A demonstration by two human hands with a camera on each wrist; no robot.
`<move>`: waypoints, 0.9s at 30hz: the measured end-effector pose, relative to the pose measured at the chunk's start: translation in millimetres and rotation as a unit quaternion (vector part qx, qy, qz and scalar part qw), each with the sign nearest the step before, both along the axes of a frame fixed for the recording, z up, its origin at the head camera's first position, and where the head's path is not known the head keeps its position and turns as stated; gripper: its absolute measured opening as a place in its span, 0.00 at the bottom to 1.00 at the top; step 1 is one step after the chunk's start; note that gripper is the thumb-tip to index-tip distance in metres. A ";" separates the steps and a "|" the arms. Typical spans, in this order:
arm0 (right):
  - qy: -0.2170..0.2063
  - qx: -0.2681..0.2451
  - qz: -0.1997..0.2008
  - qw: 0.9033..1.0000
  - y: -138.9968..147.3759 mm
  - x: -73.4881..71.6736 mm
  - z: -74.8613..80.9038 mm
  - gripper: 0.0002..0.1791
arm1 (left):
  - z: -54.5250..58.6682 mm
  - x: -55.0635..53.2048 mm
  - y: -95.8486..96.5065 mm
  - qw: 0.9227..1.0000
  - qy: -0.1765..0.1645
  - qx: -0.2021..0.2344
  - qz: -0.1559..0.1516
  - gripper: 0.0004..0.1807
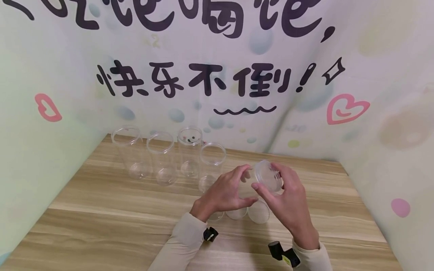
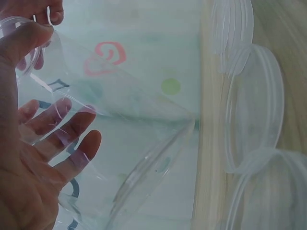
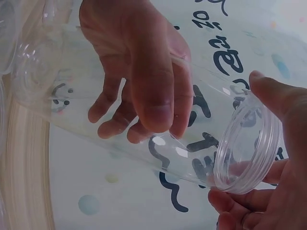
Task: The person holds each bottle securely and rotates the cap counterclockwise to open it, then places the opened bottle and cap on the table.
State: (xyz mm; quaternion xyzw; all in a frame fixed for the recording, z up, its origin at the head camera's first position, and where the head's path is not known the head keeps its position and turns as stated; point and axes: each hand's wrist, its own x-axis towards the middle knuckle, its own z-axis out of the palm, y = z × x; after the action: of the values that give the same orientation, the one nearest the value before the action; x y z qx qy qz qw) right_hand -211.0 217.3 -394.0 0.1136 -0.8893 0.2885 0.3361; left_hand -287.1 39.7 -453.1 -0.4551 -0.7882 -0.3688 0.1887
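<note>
A tall clear plastic jar (image 3: 76, 96) is held tilted in the air between both hands. My left hand (image 1: 225, 192) curves round the jar's body, thumb on one side and fingers on the other. At the jar's end, my right hand (image 1: 291, 199) grips a clear round lid (image 1: 271, 178) by its edge, thumb opposite the fingers. The right wrist view shows the lid's ridged rings around the jar's mouth. Below the hands, several clear lids (image 1: 259, 213) lie on the wooden table (image 1: 118, 226); the left wrist view shows some of them overlapping.
Several clear jars stand upright at the table's back left, among them a left-end jar (image 1: 130, 154) and a nearer one (image 1: 211, 169) close to the left hand. A printed cloth backdrop (image 1: 162, 109) encloses the table's back and sides.
</note>
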 end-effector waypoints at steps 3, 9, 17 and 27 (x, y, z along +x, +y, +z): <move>-0.007 -0.007 0.014 1.000 1.5 0.8 0.4 0.35 | 0.2 0.4 -0.6 1.000 -0.005 0.003 -0.004 0.44; -0.027 -0.025 0.046 0.998 4.7 1.6 1.8 0.35 | 2.3 1.9 -1.6 1.000 -0.025 0.011 -0.015 0.43; -0.046 -0.067 0.101 0.992 10.2 0.5 3.5 0.36 | 3.9 1.6 -2.4 0.999 -0.038 0.014 -0.022 0.44; -0.079 -0.100 0.132 0.983 12.9 1.2 5.2 0.36 | 3.7 1.3 -2.9 0.998 -0.050 0.017 -0.027 0.44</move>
State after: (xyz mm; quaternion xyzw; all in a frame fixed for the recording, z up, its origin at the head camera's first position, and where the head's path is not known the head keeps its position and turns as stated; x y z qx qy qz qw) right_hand -209.8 230.2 -388.8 0.1731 -0.8570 0.4255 0.2334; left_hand -285.8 36.9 -449.5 -0.4541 -0.7777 -0.4095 0.1463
